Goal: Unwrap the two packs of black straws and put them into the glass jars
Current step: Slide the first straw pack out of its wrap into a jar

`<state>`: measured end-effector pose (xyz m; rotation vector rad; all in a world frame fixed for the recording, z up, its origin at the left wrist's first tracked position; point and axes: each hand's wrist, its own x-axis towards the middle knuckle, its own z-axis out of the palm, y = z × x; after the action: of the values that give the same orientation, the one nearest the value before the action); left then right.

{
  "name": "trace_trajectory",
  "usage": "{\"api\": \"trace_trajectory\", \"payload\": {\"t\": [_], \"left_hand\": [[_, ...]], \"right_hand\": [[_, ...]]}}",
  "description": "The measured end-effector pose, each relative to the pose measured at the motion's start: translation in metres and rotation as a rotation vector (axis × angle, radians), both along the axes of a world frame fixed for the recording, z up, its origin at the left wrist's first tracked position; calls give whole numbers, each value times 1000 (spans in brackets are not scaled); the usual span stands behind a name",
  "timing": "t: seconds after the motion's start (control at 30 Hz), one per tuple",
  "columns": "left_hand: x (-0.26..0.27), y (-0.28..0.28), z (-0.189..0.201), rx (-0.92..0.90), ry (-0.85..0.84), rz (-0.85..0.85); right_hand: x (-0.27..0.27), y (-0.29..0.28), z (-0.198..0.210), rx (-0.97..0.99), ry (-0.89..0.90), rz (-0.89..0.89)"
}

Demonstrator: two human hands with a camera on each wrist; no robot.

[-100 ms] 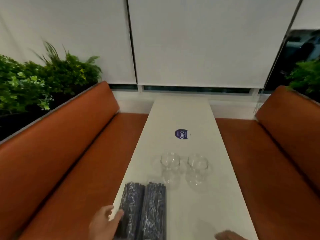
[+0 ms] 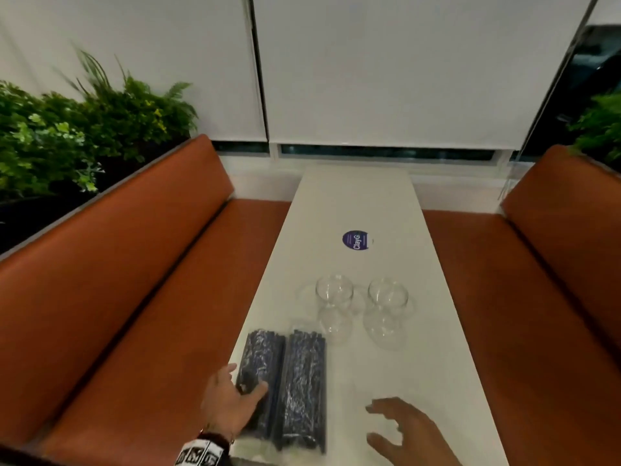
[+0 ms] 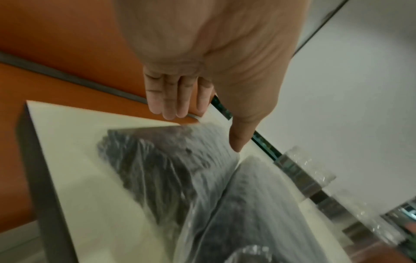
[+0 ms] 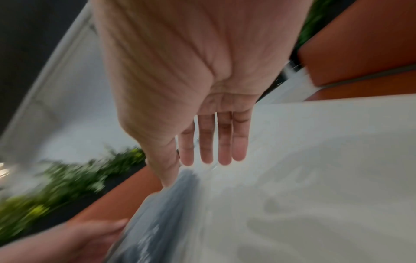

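Note:
Two plastic-wrapped packs of black straws lie side by side at the table's near left edge, the left pack [image 2: 260, 358] [image 3: 162, 169] and the right pack [image 2: 304, 381] [image 3: 247, 204]. Beyond them two clear glass jars stand upright, one on the left [image 2: 334, 306] and one on the right [image 2: 388, 311], both with nothing inside. My left hand [image 2: 247, 376] [image 3: 202, 132] straddles the left pack's near end, fingers straight, thumb over the wrap. Spread and holding nothing, my right hand [image 2: 373, 423] [image 4: 191, 170] hovers over the bare table to the right of the packs.
The narrow white table [image 2: 356, 196] runs away from me with a round purple sticker [image 2: 356, 239] past the jars. Orange benches flank it on the left [image 2: 134, 297] and right [image 2: 537, 297]. Plants [image 2: 67, 139] stand behind the left backrest.
Both hands have moved forward over the table. My left thumb now reaches across the left pack, and my right hand has come much further into view.

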<state>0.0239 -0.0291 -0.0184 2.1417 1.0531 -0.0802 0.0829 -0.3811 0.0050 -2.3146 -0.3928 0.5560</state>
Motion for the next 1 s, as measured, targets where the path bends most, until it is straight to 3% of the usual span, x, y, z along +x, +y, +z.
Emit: {"api": "trace_trajectory", "payload": {"t": [0.03,0.1,0.2,0.33,0.53,0.7,0.87,1.0], "left_hand": [[4,-4,-4,-2,18,-12],[10,-2,-23,9,58,-27],[14,3,-39,-32,69,-11],[4,5,-15,-253,99,81],[-26,14,24,-453,-147,141],[-31,-6,82,-466,-382,-88],[-11,-57,101,-451,-365,-440],[6,-107,90,-453,-357,-568]], "right_hand": [[-6,24,-3,-93,-84,180],[-10,66,-1,-106,-58,340],[-3,108,-4,-203,-120,404],[-12,131,-16,-339,-186,506],[-8,130,-18,-310,-151,455],[5,122,46,100,9,207],[13,99,126,706,301,-15],[29,62,163,873,134,-261]]}}
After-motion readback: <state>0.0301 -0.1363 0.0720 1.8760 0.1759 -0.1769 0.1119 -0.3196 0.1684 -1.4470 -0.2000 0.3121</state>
